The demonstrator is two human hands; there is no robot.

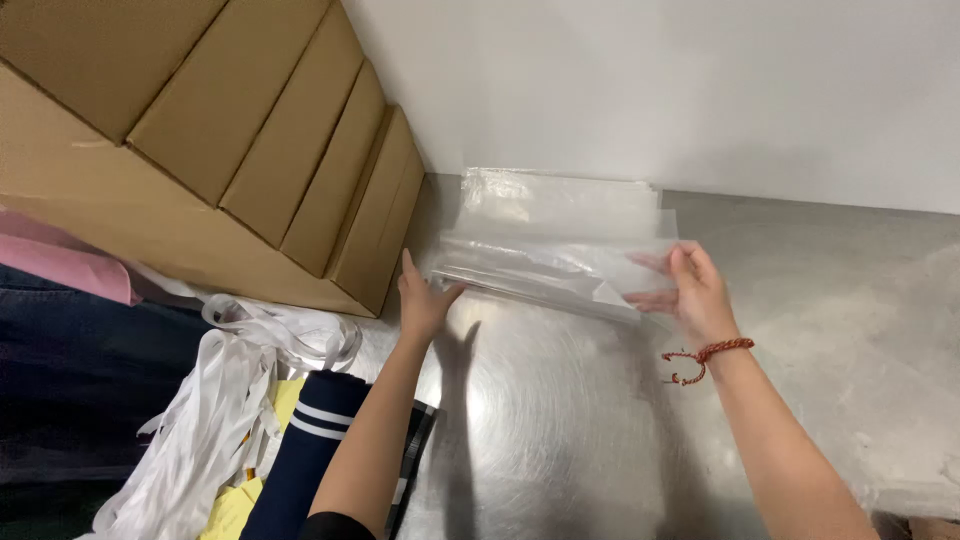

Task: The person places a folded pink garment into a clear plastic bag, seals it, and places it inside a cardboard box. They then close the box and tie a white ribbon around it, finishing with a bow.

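Note:
A stack of clear plastic bags (556, 235) lies on a shiny metal table (560, 420) against a white wall. My left hand (422, 296) grips the near left corner of the top bags, lifting them slightly. My right hand (688, 288), with a red cord bracelet on the wrist, pinches the near right edge of the same raised bags; some fingers show through the clear film.
Several brown cardboard boxes (250, 130) lean in a stepped pile at the left, close to the bags. Below them lie white fabric strips (215, 400), a pink cloth (60, 262), dark navy clothing with white stripes (310, 440) and something yellow (235, 505).

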